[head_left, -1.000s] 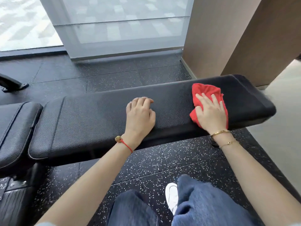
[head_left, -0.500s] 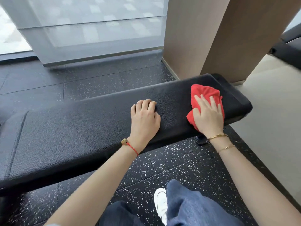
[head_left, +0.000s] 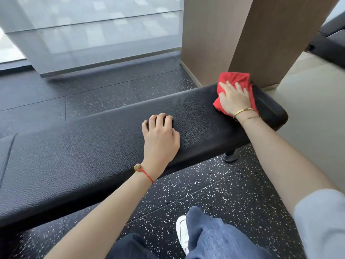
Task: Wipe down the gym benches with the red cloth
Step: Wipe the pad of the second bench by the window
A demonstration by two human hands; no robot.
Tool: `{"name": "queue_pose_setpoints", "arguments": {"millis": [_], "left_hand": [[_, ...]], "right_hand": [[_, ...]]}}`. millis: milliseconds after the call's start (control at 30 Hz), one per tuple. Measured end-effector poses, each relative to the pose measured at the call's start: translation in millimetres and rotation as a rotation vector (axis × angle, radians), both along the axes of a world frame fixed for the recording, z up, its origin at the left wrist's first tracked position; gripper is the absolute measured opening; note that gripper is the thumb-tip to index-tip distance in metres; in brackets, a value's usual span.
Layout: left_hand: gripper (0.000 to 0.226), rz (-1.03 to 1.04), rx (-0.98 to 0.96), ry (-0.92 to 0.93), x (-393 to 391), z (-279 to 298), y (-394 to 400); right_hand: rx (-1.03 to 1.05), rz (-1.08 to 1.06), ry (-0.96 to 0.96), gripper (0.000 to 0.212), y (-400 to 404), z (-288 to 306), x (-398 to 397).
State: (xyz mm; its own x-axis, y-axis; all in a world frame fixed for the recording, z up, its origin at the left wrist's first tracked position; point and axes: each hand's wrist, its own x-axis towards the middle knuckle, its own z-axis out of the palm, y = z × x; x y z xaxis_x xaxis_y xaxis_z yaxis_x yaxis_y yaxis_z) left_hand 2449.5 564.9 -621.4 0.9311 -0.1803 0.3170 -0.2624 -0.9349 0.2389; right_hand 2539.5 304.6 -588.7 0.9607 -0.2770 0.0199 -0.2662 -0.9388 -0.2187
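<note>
Cloth (head_left: 233, 79) bunched at the far right end of the desk (head_left: 93, 152), right hand (head_left: 233, 99) flat on it with fingers spread, left hand (head_left: 160, 141) resting mid-desk, fingers loosely bent, holding nothing

Both forearms are bare. The left hand (head_left: 160, 139) has a thin red cord bracelet (head_left: 146, 174) with 1 round tan bead at the wrist. The right hand (head_left: 234, 99) wears 2 gold bracelets (head_left: 244, 114), 1 solid bangle and 1 fine chain, below a pale blue-grey sleeve (head_left: 321, 221). Lower down: loose blue denim trousers (head_left: 209, 238) and a white shoe (head_left: 182, 232).
</note>
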Motion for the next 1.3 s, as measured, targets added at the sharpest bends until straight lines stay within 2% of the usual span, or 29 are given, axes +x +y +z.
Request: {"name": "queue_pose_setpoints", "arguments": {"millis": [133,233,300,400,533,633,800,933,1067,1133,1300], "left_hand": [[0.036,-0.001,-0.004,0.005,-0.1,0.8,0.6],[0.037,-0.006,-0.008,0.001,0.0,1.0,1.4],[0.037,-0.011,-0.01,-0.002,0.2,0.9,2.2],[0.037,-0.012,-0.015,-0.003,-0.3,0.3,2.2],[0.038,-0.01,-0.012,-0.005,-1.1,1.0,0.0],[0.037,-0.001,-0.012,0.0,-0.9,1.5,-1.4],[0.037,0.004,-0.004,-0.005,-0.3,0.5,-1.5],[0.036,0.004,-0.022,-0.008,-0.3,3.0,-1.8],[0.036,-0.031,-0.077,0.006,-0.6,3.2,3.4],[0.037,-0.048,-0.122,0.025,-1.9,3.2,7.8],[0.028,-0.063,-0.194,0.013,-10.9,12.2,28.4]], "right_hand": [[-0.008,0.249,-0.025,0.053,40.4,-6.8,-13.2],[-0.002,0.339,-0.068,0.055,40.5,-10.2,-44.7],[0.017,0.304,-0.074,0.056,27.3,-12.3,-60.4],[0.015,0.13,-0.061,0.055,0.7,-10.8,-57.7],[0.021,-0.051,-0.039,0.053,-22.4,-4.4,-16.9],[0.027,-0.06,-0.003,0.052,-16.0,0.8,19.8],[-0.009,0.182,0.011,0.048,38.8,0.7,37.7],[-0.01,0.417,-0.049,0.052,84.2,-6.2,5.0],[0.007,0.565,-0.09,0.055,82.1,-10.2,-38.7],[0.038,0.527,-0.103,0.055,65.2,-10.1,-48.1],[0.017,0.249,-0.05,0.053,40.0,-8.0,-29.8]]}}
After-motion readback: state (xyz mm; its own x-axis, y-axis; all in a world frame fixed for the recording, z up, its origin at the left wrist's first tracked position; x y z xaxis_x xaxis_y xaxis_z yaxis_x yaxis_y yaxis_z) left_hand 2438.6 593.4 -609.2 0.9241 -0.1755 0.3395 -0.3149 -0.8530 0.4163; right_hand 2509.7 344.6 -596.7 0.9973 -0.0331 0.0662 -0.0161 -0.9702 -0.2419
